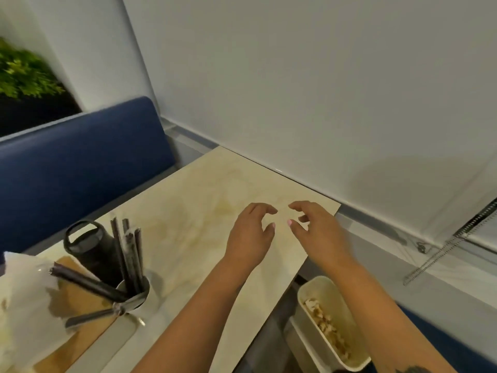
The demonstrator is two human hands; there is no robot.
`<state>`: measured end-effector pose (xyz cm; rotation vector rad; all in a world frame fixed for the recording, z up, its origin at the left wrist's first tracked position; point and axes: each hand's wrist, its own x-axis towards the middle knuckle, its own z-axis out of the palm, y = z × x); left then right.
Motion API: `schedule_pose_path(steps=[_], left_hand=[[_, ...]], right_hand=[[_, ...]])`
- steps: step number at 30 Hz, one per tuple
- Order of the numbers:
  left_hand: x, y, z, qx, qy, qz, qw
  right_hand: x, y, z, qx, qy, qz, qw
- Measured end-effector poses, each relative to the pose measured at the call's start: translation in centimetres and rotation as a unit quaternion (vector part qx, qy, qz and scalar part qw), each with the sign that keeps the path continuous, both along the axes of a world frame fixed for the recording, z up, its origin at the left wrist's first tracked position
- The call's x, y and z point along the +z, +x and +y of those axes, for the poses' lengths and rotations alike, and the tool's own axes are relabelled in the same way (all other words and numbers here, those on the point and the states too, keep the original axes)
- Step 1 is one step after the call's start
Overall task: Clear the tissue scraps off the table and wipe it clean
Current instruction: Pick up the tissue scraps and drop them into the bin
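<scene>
- The left hand and the right hand hover side by side over the far right part of the pale marble-patterned table, fingers loosely curled toward each other, grasping nothing.
- No tissue scraps can be made out on the tabletop beneath the hands.
- A white rectangular bin stands below the table's right edge, beside the right forearm; it holds crumpled whitish-brown scraps, likely tissue.
- Near the table's left edge, a small metal cup holds several dark sticks, some upright, some fanned out low.
- Just behind the cup stands a black cylindrical bottle with a loop handle.
- At the near left corner, white crumpled paper or plastic lies on a brown wooden tray.
- Faint yellowish stains mark the open middle of the table.
- The far edge meets a white wall; a blue padded bench runs along the left edge.
</scene>
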<state>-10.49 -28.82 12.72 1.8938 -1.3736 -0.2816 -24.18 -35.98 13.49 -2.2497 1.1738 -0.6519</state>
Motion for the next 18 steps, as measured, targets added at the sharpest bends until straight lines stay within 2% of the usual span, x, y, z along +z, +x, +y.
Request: schedule_pose_path(steps=[7,18], left_hand=[[4.7,2.5,2.4,0.105,-0.045,-0.004,0.993],[11.1,5.3,8.3,0.258,-0.098,-0.039,0.96]], right_hand=[[4.1,4.8,0.2,0.081,-0.036,-0.072,0.994],[9.9,11.4,3.3,0.222,-0.057,-0.148,0.962]])
